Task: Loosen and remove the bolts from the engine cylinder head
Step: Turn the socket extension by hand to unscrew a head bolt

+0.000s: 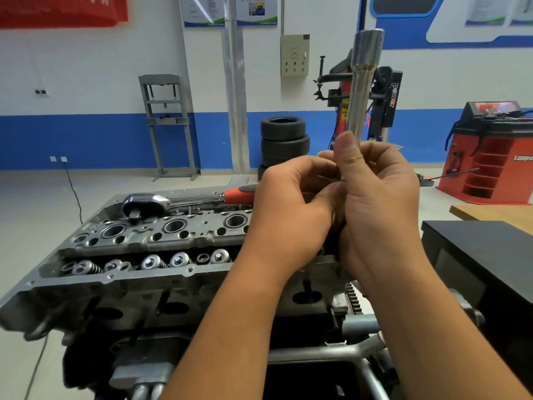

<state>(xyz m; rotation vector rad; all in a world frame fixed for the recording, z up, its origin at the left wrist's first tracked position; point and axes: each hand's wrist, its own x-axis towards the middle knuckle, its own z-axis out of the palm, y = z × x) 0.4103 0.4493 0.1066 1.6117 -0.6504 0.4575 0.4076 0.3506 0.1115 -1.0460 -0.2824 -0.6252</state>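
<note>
The grey engine cylinder head [138,246] lies on a stand in front of me, with valve springs and open bores on top. A ratchet wrench [178,202] with a red handle rests along its far edge. My right hand [377,203] grips a long chrome socket extension [364,82] and holds it upright above the head's right end. My left hand [291,203] is curled against the tool's lower end, pinching something hidden between the two hands. I cannot tell whether that is a bolt.
A black box [476,255] and a wooden tabletop [496,215] stand at the right. Stacked tyres [284,140], a tyre changer [383,96], a red wheel balancer [490,157] and a grey press frame [167,125] line the far wall. A cable [73,192] runs over the floor.
</note>
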